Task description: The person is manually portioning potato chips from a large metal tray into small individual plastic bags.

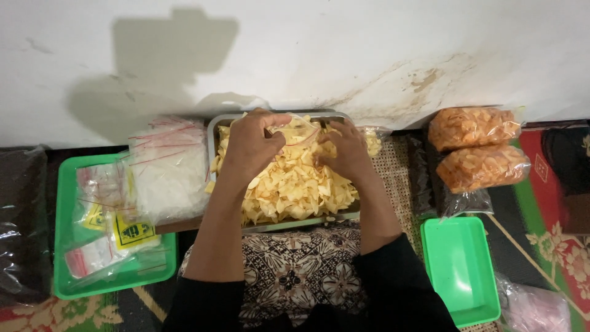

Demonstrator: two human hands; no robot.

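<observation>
I see left hand (252, 144) and right hand (345, 149) pinching a small clear bag (294, 130) over the chip tray (216, 126), mouth toward me, long axis left-right. Patterned mat (528, 203) on floor, white wall (344, 49) behind.

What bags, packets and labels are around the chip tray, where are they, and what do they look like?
Small clear bag: held by both hands over the tray.
Stack of clear bags: left of tray, red seal strips.
Yellow-and-black labels: square, in left green tray.
Two bags of orange chips: right, stacked, plump.
Dark packets: far left.
</observation>
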